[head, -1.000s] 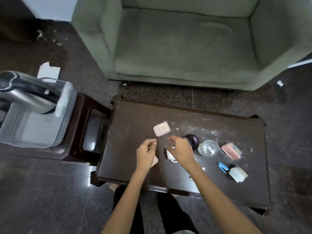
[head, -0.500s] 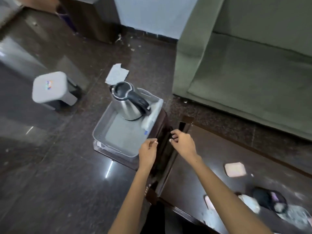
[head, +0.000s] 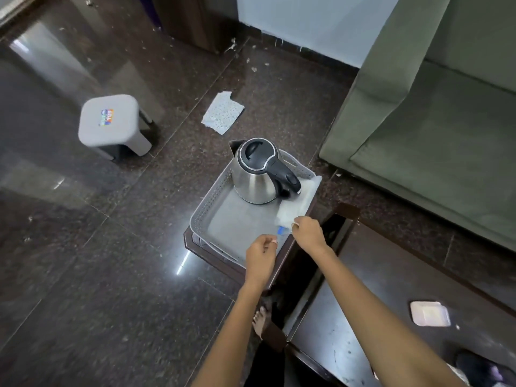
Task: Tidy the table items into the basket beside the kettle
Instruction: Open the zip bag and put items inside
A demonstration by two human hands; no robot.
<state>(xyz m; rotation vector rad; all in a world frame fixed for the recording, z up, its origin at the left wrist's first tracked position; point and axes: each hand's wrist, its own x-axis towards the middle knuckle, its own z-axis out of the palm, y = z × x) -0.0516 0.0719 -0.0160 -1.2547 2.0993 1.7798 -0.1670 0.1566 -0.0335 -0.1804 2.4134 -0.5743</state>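
Observation:
The grey perforated basket [head: 208, 210] sits on a small dark side table [head: 199, 247], left of the coffee table [head: 349, 331]. A steel kettle [head: 257, 174] with a black lid and handle stands in the basket's far end. A white packet [head: 298, 199] with a blue tip lies along the basket's right wall. My right hand [head: 308, 233] hovers over the basket's near right corner, fingertips pinched just beside the packet's blue tip. My left hand [head: 261, 256] is over the near rim, also pinched. Whatever either pinch holds is too small to make out.
A pale pink flat case [head: 430, 314] lies on the coffee table, and a black item [head: 480, 370] shows at its lower right. A green sofa [head: 432, 135] stands behind. On the floor are a grey stool [head: 111, 124] and a paper scrap [head: 222, 113].
Both hands left the coffee table with fingers pinched and moved left to the basket. My view swung left, so the kettle and basket are now central.

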